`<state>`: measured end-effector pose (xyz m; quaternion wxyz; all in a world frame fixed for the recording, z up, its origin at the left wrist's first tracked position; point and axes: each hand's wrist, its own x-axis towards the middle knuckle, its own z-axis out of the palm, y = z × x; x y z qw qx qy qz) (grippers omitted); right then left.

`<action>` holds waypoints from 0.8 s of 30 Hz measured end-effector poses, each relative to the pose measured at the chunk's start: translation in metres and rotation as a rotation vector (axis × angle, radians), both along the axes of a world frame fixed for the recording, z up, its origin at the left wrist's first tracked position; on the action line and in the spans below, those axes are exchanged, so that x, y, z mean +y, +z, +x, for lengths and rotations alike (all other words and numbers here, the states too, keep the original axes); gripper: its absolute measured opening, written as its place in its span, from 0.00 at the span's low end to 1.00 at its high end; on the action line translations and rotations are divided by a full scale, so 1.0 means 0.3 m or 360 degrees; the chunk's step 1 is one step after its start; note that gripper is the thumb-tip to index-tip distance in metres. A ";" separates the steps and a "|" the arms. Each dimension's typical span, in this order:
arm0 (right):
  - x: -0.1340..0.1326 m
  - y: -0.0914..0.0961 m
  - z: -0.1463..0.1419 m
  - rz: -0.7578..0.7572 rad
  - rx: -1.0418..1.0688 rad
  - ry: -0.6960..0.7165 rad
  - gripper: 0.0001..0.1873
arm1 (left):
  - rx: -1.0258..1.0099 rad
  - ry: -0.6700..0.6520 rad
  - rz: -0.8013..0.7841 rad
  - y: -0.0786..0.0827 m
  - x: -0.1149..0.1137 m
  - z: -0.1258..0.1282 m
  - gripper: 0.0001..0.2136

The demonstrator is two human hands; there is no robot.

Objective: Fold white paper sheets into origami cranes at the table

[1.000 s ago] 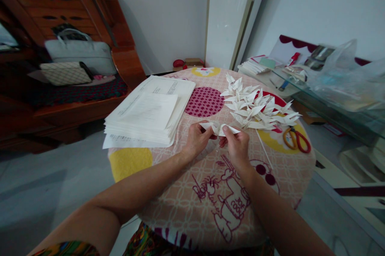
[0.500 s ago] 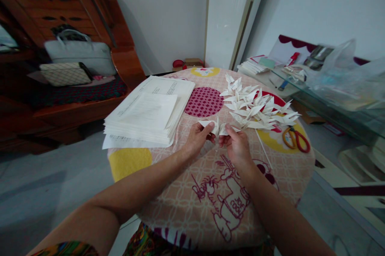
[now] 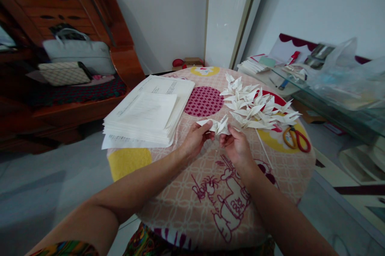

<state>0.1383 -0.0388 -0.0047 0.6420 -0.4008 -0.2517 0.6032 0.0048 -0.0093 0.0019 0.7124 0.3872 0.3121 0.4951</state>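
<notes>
From my remote view I note one change: the thumbs have parted, and the middle of the folded-paper bird (image 3: 221, 126) now stands up more fully between them. I judge its shaping well advanced, near the form of the paper birds (image 3: 249, 102) heaped beyond. Grip: the left hand (image 3: 195, 137) pinches the left point, the right hand (image 3: 238, 143) the right, thumbs pressed against fingers. The piece is held above the tablecloth (image 3: 177, 208), left of the heap. Containers: a translucent plastic bag (image 3: 335, 75) on the glass shelf (image 3: 371, 118), contents indistinct; a grey handbag (image 3: 80, 54) on the wooden bench (image 3: 126, 61), contents hidden.
</notes>
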 end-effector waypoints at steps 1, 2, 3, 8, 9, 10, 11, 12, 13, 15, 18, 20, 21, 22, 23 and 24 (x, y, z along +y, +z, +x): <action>0.000 0.001 0.001 0.0004 -0.0006 0.0002 0.15 | 0.0020 -0.0020 0.0013 -0.002 0.000 0.000 0.17; -0.001 0.002 0.001 0.0006 -0.0018 0.0001 0.15 | 0.0048 -0.0034 0.0027 -0.003 0.001 -0.001 0.17; -0.001 0.003 0.001 0.0004 -0.0031 -0.0001 0.16 | 0.0080 -0.0039 0.0043 -0.003 0.001 -0.002 0.18; -0.004 0.007 0.001 -0.0019 -0.0048 -0.0035 0.16 | 0.0170 0.0024 0.0158 0.004 0.001 -0.007 0.19; -0.004 0.006 0.001 -0.0020 -0.0050 -0.0028 0.16 | 0.0177 0.0020 0.0176 0.005 0.001 -0.007 0.19; -0.004 0.005 0.001 -0.0021 -0.0052 -0.0015 0.16 | 0.0184 0.0006 0.0189 0.005 0.001 -0.007 0.20; -0.003 0.004 0.001 -0.0024 -0.0056 0.0002 0.16 | 0.0192 -0.0015 0.0200 0.004 0.002 -0.006 0.20; -0.002 0.003 0.002 -0.0027 -0.0059 0.0015 0.16 | 0.0203 -0.0038 0.0211 0.002 0.002 -0.005 0.20; -0.002 0.001 0.004 -0.0027 -0.0060 0.0020 0.16 | 0.0212 -0.0053 0.0221 0.000 0.003 -0.004 0.20; 0.000 -0.001 0.007 -0.0020 -0.0056 0.0011 0.16 | 0.0221 -0.0034 0.0235 -0.003 0.006 -0.004 0.20; 0.000 -0.002 0.008 0.0002 -0.0042 -0.0006 0.15 | 0.0194 0.0037 0.0230 -0.005 0.009 -0.005 0.19; -0.001 -0.002 0.007 0.0005 -0.0039 0.0015 0.16 | 0.0167 0.0013 0.0214 -0.004 0.008 -0.007 0.19; -0.001 -0.002 0.006 0.0005 -0.0038 0.0029 0.16 | 0.0155 -0.0014 0.0201 -0.003 0.007 -0.008 0.19; -0.001 -0.002 0.005 0.0007 -0.0037 0.0036 0.16 | 0.0147 -0.0036 0.0189 -0.003 0.006 -0.009 0.19; 0.000 -0.002 0.005 0.0009 -0.0034 0.0035 0.16 | 0.0141 -0.0049 0.0177 -0.002 0.006 -0.009 0.19; 0.000 -0.002 0.005 0.0011 -0.0030 0.0029 0.16 | 0.0139 -0.0045 0.0170 -0.002 0.007 -0.010 0.19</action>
